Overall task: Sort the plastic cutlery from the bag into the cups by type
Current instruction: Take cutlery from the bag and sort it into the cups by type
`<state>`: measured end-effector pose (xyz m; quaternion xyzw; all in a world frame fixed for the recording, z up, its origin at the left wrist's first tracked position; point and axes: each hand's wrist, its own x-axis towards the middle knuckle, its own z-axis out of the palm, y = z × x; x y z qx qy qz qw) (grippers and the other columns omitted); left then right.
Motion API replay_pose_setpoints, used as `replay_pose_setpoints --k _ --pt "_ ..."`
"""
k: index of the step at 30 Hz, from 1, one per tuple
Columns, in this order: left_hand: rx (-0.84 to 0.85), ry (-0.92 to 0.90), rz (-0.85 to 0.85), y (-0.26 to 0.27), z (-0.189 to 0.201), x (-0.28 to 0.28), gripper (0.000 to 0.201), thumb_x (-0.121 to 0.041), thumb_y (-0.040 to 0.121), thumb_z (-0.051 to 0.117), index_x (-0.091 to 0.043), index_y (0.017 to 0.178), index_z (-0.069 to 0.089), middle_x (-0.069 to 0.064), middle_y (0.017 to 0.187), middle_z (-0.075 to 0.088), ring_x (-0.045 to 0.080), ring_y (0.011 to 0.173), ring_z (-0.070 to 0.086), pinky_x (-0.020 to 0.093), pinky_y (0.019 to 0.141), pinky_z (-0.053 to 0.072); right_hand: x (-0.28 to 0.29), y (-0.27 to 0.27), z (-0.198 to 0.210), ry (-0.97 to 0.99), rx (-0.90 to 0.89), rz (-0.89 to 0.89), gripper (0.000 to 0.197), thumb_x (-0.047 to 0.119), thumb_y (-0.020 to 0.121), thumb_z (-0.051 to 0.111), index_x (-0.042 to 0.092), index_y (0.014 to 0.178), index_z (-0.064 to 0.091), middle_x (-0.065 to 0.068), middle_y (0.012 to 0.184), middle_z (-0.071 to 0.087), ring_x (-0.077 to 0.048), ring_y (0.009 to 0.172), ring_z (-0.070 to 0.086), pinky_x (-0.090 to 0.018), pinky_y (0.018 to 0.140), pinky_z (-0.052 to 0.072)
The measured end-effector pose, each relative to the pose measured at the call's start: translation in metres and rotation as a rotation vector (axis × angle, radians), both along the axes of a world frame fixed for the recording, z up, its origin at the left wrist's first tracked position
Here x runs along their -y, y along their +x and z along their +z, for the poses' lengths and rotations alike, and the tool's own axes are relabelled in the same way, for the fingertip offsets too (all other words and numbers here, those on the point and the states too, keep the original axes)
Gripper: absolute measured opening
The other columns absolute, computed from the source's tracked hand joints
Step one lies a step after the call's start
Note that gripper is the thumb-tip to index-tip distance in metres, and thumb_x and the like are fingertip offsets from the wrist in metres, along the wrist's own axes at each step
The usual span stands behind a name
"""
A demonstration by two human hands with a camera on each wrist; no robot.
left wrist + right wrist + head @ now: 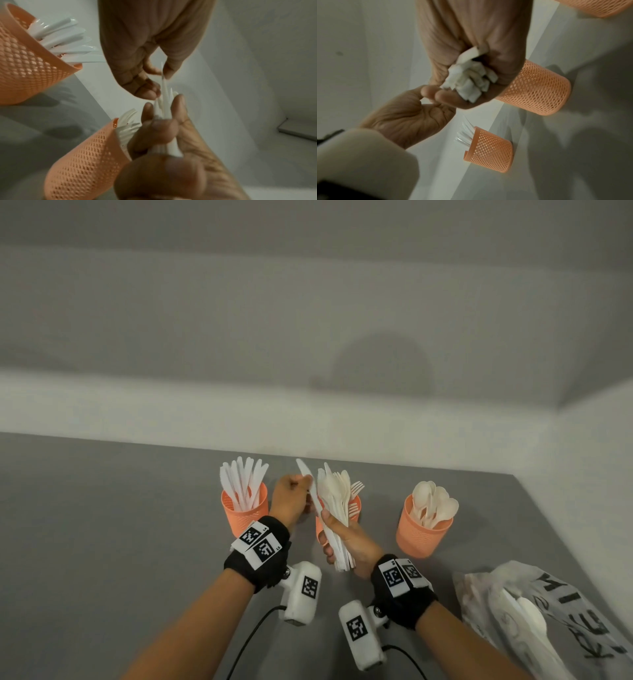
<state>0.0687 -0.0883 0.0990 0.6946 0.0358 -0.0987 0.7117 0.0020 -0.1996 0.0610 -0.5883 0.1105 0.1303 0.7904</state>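
Head cam: right hand fisted round a mixed cutlery bunch in front of the fork cup — left hand pinching one knife out. Risk imo: tugging it loosens the bunch, pieces spill or drop in w/ the forks — knife cup is further left.

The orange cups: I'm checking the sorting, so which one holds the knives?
The leftmost orange cup, beside the left hand. White knives fan from it; the middle cup shows forks, the right one spoons.
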Motion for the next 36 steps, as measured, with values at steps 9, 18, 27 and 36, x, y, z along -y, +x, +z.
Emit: replay_pose_setpoints --k 9,18,27,36 --pt "0.12 0.067 0.177 -0.004 0.028 -0.001 0.035 -0.029 0.094 0.046 0.001 0.11 0.051 0.011 0.065 0.05 0.025 0.055 0.049 0.048 0.071 0.053 0.007 -0.005 0.001 0.017 -0.027 0.005 0.013 0.027 0.092 0.056 0.02 0.102 0.055 0.004 0.048 0.043 -0.007 0.033 0.036 -0.015 0.036 0.033" --pt "0.066 0.134 0.072 -0.015 0.025 0.008 0.03 -0.016 0.09 0.056 -0.014 0.062 0.046 -0.002 0.05 0.039 0.006 0.037 0.036 0.01 0.032 0.029 -0.003 -0.012 0.004 -0.106 0.04 0.077 0.012 0.033 0.091 0.057 0.022 0.087 0.055 0.001 0.053 0.043 -0.008 0.034 0.037 -0.016 0.036 0.033" --pt "0.031 0.047 0.153 -0.01 0.016 0.0 0.016 -0.021 0.094 0.042 -0.015 0.08 0.046 0.002 0.064 0.047 0.014 0.051 0.043 0.024 0.051 0.033 0.0 -0.015 0.003 0.019 0.005 -0.093 0.028 0.043 0.089 0.054 0.016 0.082 0.05 0.004 0.047 0.044 -0.006 0.031 0.034 -0.015 0.034 0.029" --pt "0.06 0.033 0.145 -0.028 0.009 0.002 0.037 -0.02 0.097 0.043 -0.014 0.061 0.047 -0.003 0.046 0.046 0.01 0.042 0.045 0.021 0.046 0.036 -0.008 -0.01 0.006 -0.026 -0.004 -0.097 0.031 0.044 0.091 0.05 0.016 0.082 0.056 -0.001 0.052 0.045 -0.01 0.038 0.043 -0.018 0.038 0.037"
